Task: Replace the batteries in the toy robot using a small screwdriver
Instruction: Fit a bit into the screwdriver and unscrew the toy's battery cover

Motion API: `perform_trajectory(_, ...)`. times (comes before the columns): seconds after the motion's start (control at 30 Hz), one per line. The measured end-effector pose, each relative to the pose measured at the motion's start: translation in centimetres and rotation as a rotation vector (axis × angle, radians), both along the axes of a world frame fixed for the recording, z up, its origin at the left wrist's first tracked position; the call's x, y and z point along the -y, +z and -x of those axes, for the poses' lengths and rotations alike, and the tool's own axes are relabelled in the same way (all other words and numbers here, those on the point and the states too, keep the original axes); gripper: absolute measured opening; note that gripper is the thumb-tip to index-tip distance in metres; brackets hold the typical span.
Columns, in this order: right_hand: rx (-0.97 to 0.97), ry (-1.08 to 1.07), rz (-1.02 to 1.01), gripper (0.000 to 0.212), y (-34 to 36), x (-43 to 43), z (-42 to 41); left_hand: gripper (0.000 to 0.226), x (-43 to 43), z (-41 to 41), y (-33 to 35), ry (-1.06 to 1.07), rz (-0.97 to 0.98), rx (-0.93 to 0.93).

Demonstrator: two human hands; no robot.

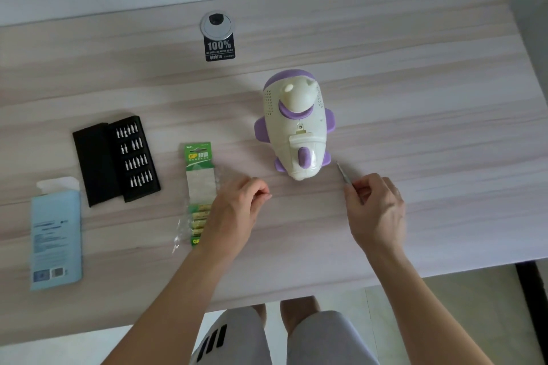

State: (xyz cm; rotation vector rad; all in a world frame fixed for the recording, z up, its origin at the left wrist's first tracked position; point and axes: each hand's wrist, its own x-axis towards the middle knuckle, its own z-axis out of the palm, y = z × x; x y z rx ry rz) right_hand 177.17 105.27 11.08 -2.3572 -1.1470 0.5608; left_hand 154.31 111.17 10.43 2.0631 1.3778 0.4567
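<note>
Plainly the work sits at the screw stage: the toy (295, 124) lies on the desk (430, 98), well in from the edge, its underside up and its battery cover (303, 139) apparently closed, with what looks like a small screw (300, 127) just above it. The right hand (375, 204) pinches a slim screwdriver (344, 176) between thumb and fingers, tip pointing toward the toy but apart from it. The left hand (240, 204) is beside the toy's near end, fingers loosely curled, thumb close to forefinger; whether it holds anything tiny I cannot tell. Its wrist lies over the battery pack (199, 187), and a case of bits (130, 157) lies open farther left

The main risk, as I judge it, is the toy's rounded body: with nothing gripping it, pressure from the driver could rock or slide it, so the tip jumps out and chews the screw head or scratches the plastic. A bit too small would do the same. Once loose, a screw that small could roll off the desk and vanish
</note>
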Motion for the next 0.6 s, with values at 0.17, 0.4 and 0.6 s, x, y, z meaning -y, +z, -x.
perform_trajectory(0.17, 0.009, -0.035, -0.07, 0.013, -0.7, 0.3, 0.1, 0.007, 0.1, -0.2, -0.8, 0.028, 0.003, 0.008)
perform_trajectory(0.4, -0.015, -0.063, -0.106, 0.015, -1.0, 0.7, 0.3, 0.01, -0.4, -0.4, -0.7, 0.104, 0.065, 0.066)
perform_trajectory(0.6, -0.001, -0.055, -0.097, 0.02, -1.2, 0.9, 0.3, 0.013, -0.6, -0.2, -0.7, 0.115, 0.09, 0.076)
